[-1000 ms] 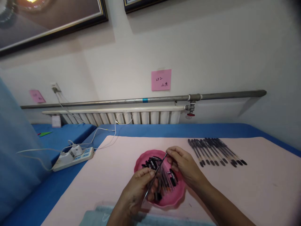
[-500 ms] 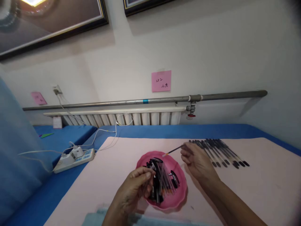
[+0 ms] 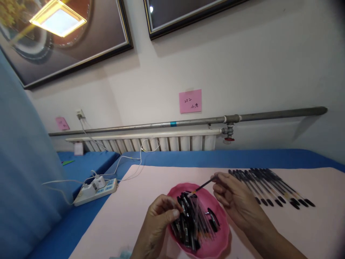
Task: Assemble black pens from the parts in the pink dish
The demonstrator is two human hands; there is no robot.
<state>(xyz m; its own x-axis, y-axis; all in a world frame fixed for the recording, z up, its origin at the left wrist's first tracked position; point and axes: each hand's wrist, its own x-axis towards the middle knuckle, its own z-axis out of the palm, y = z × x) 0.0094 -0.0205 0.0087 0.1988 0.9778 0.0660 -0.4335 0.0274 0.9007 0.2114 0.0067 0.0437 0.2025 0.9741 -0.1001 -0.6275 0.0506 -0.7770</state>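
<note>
My right hand (image 3: 231, 196) pinches a thin black pen refill (image 3: 203, 185) by its dark end. Its orange-and-pale tip slants down to the left, above the bowl's far side. At the bowl's left edge, my left hand (image 3: 160, 221) is closed, thumb against fingers, on what looks like a clear pen barrel (image 3: 174, 203), mostly hidden by the fingers. Below both hands stands a pink scalloped bowl (image 3: 222, 244). It holds black pen caps (image 3: 185, 228), clear tubes (image 3: 199, 217) and some orange-tipped parts. A fan of capped pens (image 3: 269, 185) lies to the right.
Pale pink paper (image 3: 129, 219) covers the blue table (image 3: 205, 156). A power strip (image 3: 95, 192) with plugs and white cables lies at the left. Behind are a radiator (image 3: 161, 142) and a pipe with a red valve (image 3: 229, 139). A blue curtain (image 3: 24, 162) hangs left.
The view has tilted up and turned left, so the scene sits lower and further right. The refill tip has come closer to the left hand. Both hands keep their grip.
</note>
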